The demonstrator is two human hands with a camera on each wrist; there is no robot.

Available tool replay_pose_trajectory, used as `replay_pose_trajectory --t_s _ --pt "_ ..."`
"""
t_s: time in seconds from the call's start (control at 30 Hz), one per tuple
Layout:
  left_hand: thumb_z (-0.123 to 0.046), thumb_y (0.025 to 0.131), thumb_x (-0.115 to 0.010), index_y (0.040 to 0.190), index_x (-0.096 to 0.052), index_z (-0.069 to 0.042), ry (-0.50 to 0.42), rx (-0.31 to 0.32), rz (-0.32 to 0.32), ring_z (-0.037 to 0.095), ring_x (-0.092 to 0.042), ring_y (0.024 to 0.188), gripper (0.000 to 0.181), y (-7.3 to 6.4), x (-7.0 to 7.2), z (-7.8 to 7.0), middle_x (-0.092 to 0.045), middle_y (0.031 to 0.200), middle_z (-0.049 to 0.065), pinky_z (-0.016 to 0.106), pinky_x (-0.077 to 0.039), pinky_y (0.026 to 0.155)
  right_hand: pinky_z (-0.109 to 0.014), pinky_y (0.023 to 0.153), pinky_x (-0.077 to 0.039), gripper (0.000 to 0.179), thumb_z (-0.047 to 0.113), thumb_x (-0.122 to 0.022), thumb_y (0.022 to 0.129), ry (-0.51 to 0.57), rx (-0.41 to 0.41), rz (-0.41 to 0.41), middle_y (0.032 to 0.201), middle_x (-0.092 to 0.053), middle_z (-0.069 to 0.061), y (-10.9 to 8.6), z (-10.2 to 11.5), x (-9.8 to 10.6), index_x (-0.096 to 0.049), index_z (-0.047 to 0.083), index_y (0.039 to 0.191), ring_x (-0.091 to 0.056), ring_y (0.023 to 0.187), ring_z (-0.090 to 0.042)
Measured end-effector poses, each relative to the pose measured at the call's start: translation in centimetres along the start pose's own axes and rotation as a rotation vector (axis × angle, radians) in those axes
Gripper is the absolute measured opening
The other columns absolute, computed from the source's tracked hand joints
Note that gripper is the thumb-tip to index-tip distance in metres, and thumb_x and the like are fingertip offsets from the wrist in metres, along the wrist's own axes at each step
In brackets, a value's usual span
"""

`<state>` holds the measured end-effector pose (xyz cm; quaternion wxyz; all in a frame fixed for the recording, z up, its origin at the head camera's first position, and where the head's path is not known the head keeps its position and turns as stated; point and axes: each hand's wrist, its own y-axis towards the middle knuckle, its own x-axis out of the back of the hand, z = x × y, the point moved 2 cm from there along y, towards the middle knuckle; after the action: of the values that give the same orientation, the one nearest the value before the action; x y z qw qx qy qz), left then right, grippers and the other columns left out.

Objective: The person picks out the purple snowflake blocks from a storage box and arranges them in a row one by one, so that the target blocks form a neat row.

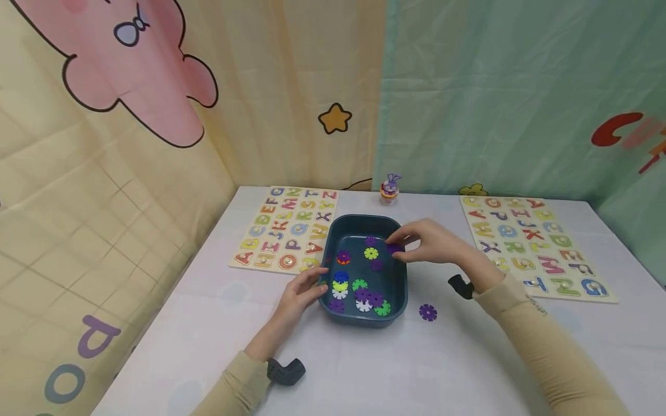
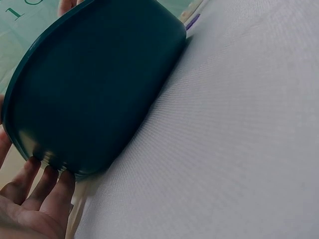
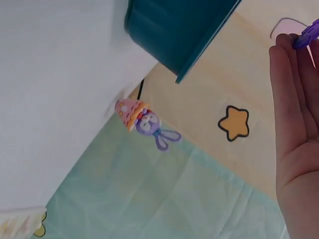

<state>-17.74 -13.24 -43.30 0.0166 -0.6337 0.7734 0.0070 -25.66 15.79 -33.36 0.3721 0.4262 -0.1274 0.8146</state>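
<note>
1. A purple disc (image 1: 393,248) is pinched in the right hand (image 1: 434,242), fingers clamped on it, above the far right part of the tray (image 1: 364,319).
2. The tray's near left wall is touched by the left hand (image 1: 302,292), fingers straight.
3. Another purple piece (image 1: 428,312) lies on the table (image 1: 364,370), just right of the tray, nearer the right hand.

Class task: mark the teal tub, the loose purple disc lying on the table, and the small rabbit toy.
teal tub (image 1: 400,289): head view, bare right inner wall.
loose purple disc (image 1: 428,312): head view, its centre.
rabbit toy (image 1: 389,188): head view, middle of its body.
</note>
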Motion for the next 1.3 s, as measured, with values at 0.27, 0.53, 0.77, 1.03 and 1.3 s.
replay_pose_trajectory --t_s 0.27,0.53,0.77,1.03,1.3 --pt "-0.016 0.089 -0.064 0.130 -0.052 -0.005 0.006 -0.005 0.002 0.024 -0.033 0.135 0.044 0.1 0.0 0.1 -0.034 0.148 0.004 0.040 -0.038 0.104 -0.031 0.080 -0.055 0.033 0.020 -0.074 0.081 -0.019 -0.060 -0.051 0.103 -0.068 0.000 -5.7 -0.3 0.8 -0.068 0.008 0.112 -0.064 0.093 -0.015" --pt "-0.017 0.088 -0.064 0.130 -0.052 -0.005 0.006 -0.002 0.006 0.024 -0.033 0.135 0.045 0.1 0.1 0.0 -0.033 0.148 0.004 0.040 -0.037 0.104 -0.039 0.081 -0.055 0.037 0.017 -0.075 0.080 -0.043 -0.134 -0.068 0.108 -0.067 -0.002 -10.3 -1.3 -0.5 -0.065 0.007 0.115 -0.064 0.097 -0.018" --pt "-0.017 0.088 -0.064 0.130 -0.053 -0.007 0.011 -0.002 0.006 0.024 -0.033 0.135 0.044 0.0 0.2 0.1 -0.034 0.148 0.004 0.040 -0.037 0.104 -0.033 0.081 -0.055 0.032 0.019 -0.076 0.079 -0.038 -0.173 -0.026 0.105 -0.068 0.002 -12.6 -2.4 -2.6 -0.067 0.009 0.108 -0.063 0.094 -0.012" --pt "-0.018 0.088 -0.064 0.130 -0.053 -0.008 0.004 -0.003 0.012 0.023 -0.033 0.135 0.044 0.2 0.1 0.1 -0.034 0.148 0.003 0.041 -0.036 0.105 -0.034 0.081 -0.054 0.031 0.024 -0.077 0.078 -0.077 -0.130 -0.022 0.103 -0.067 0.006 -13.1 -3.5 -3.5 -0.068 0.014 0.105 -0.061 0.093 -0.009" --pt "-0.018 0.088 -0.064 0.131 -0.052 -0.006 0.004 0.001 0.015 0.024 -0.033 0.135 0.045 0.2 0.1 0.1 -0.033 0.149 0.004 0.041 -0.036 0.105 -0.030 0.080 -0.054 0.033 0.026 -0.074 0.081 -0.016 -0.118 0.012 0.104 -0.067 0.004 -13.1 -4.3 -4.0 -0.067 0.012 0.109 -0.061 0.093 -0.007"
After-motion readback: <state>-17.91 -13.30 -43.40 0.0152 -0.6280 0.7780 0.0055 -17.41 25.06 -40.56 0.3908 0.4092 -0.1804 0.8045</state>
